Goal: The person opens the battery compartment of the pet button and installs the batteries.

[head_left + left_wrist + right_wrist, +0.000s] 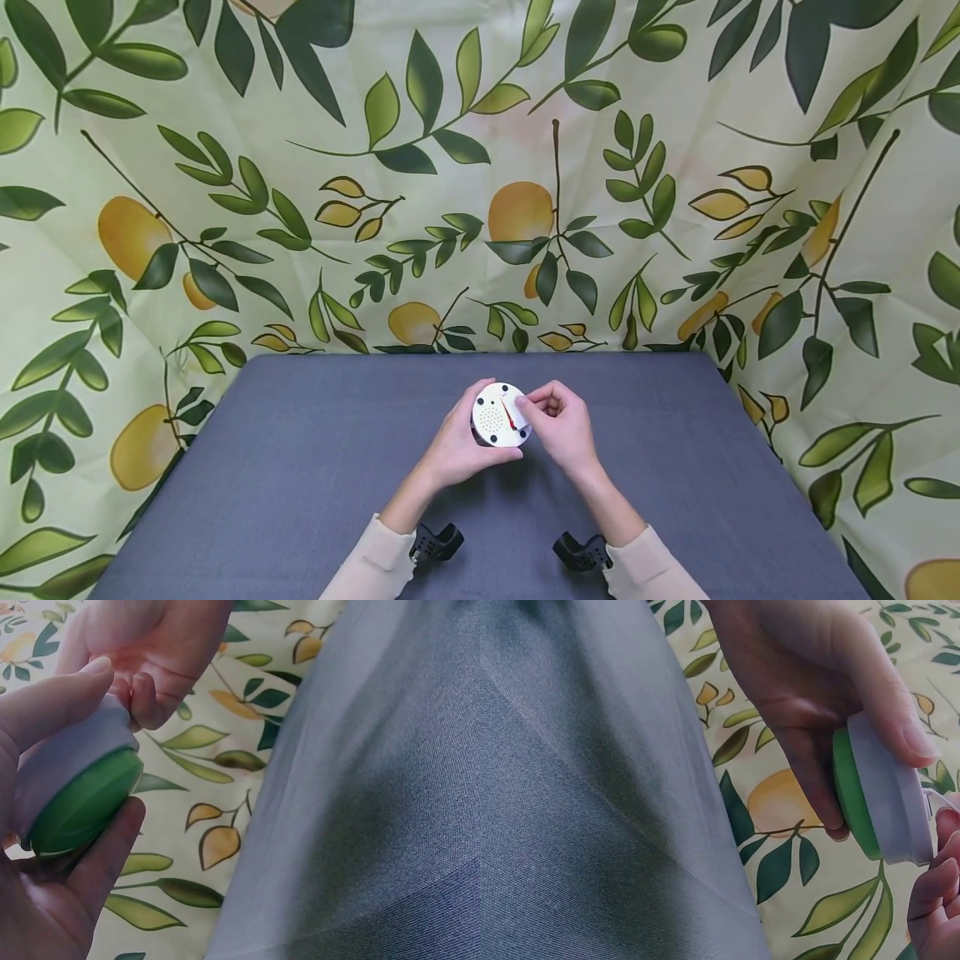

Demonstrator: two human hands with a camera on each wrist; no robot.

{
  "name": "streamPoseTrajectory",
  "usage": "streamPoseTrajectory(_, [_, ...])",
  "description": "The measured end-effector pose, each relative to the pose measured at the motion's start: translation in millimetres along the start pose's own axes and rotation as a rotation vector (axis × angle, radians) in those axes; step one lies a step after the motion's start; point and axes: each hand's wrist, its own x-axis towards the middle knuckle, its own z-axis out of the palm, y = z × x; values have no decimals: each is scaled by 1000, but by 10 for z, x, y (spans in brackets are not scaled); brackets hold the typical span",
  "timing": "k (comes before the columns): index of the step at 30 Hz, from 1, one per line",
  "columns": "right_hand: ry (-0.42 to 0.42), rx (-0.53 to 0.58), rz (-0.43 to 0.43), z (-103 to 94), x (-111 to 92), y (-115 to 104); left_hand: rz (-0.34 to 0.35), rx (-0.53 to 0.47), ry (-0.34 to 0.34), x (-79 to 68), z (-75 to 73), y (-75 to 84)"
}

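Observation:
A round white device (491, 417) with a dotted patch of small holes and several dark round spots on its face is held up over the table. My left hand (459, 448) grips it by the rim, thumb on one side and fingers on the other. Its far side is a green dome (88, 801), seen in both wrist views. My right hand (564, 423) pinches a small white cover (933, 798) at the device's face, tilted away from it. Beside that cover shows a dark slot with a bit of red; what lies inside is too small to make out.
A table with a blue-grey cloth (315, 450) lies below both hands. Behind it and at the sides hangs a cloth printed with leaves and fruit (450, 275). A black strap mount (441, 542) sits on the left wrist, another mount (581, 552) on the right.

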Motion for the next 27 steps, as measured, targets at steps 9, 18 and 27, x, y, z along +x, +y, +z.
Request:
streamPoseTrajectory(9, [-21,-89,21,23,-1,-14,4,-5,9,7,-6,3])
streamPoseTrajectory(18, [-27,-136,-16,-6,-83,-325,0,-11,6,1,-7,19])
streamPoseTrajectory(27, [-19,-165,-28,-20,-72,-330,11,4,11,1,-7,20])
